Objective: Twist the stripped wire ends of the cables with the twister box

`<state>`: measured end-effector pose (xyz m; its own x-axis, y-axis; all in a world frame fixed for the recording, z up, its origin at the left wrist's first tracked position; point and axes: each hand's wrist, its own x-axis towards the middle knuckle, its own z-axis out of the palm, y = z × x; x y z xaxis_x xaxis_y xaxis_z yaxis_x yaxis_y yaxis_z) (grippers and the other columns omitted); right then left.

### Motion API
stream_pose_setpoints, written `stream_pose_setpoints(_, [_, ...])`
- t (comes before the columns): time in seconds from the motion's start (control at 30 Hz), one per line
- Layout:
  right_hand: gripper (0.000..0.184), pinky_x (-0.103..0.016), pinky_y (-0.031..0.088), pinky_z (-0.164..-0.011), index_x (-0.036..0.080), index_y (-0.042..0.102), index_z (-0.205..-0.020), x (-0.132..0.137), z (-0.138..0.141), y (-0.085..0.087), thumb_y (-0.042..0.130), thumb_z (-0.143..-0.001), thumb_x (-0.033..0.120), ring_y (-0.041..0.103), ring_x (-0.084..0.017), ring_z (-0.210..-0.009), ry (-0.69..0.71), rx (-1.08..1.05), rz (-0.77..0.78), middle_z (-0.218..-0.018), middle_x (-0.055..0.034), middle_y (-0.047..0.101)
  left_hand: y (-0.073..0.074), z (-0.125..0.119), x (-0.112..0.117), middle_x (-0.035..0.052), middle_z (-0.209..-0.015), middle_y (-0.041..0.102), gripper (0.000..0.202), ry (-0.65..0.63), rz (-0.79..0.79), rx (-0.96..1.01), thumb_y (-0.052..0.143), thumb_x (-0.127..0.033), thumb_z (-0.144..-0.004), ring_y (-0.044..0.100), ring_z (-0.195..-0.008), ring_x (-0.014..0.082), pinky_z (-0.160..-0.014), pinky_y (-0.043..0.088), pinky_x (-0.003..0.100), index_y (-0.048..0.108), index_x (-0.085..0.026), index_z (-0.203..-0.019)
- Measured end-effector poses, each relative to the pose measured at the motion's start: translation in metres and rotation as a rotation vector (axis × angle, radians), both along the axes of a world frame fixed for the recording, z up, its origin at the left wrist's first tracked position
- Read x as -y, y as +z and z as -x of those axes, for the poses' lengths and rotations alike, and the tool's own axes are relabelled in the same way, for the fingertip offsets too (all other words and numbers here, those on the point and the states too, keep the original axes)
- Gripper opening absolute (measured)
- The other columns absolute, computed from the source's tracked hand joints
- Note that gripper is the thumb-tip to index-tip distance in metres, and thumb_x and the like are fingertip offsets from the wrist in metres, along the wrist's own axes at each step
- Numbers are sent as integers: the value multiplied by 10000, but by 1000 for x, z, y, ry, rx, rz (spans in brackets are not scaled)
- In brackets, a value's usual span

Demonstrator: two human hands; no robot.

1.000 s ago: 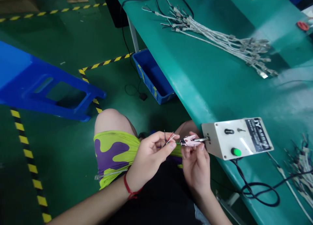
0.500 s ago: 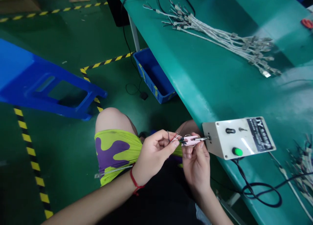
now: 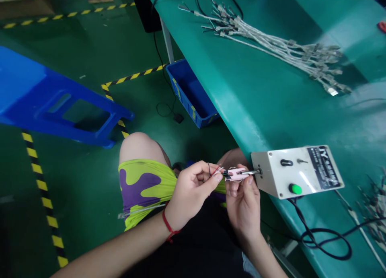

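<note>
My left hand (image 3: 196, 187) is closed in a pinch on the thin coloured wires (image 3: 217, 171) at the end of a cable. A length of that pale cable (image 3: 141, 210) seems to run under my wrist across my lap, a clear plug at its far end. Those wires reach a pink clip (image 3: 235, 174) fixed on the metal shaft of a small white machine box (image 3: 289, 169). Fingers of my right hand (image 3: 244, 201) close round the clip from below, thumb by its shaft end.
A bundle of USB cables (image 3: 271, 42) lies on the green table (image 3: 241, 85). More cables (image 3: 375, 213) and a black cord (image 3: 325, 231) are at the right. A blue bin (image 3: 196, 105) stands beneath the table edge, and a blue stool (image 3: 69, 105) is at the left.
The whole view has shifted slightly, with things appearing a little further right. Both hands keep nearly the same pose at the clip.
</note>
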<state>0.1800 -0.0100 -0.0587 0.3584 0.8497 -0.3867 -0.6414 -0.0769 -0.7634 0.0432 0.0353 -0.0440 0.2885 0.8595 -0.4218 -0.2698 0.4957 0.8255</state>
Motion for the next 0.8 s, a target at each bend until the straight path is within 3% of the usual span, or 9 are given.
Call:
stream_pose_setpoints(0.5, [268, -271, 415, -659, 254, 752, -1198, 1, 0, -2, 651, -1019, 426, 403, -134, -617, 1, 58, 14, -623, 34, 493, 1, -1, 1, 42, -957, 740, 87, 10, -12, -9, 788, -255, -940, 472, -577, 45, -436, 334, 158, 767, -175, -968])
stream_pose_setpoints(0.8, [317, -256, 415, -600, 254, 701, -1247, 6, -2, 2, 573, -1052, 468, 412, -110, -575, 87, 66, 11, -658, 36, 515, 7, -2, 1, 56, -970, 728, 116, -3, 8, -33, 792, -271, -929, 475, -586, 56, -434, 342, 164, 752, -162, -932])
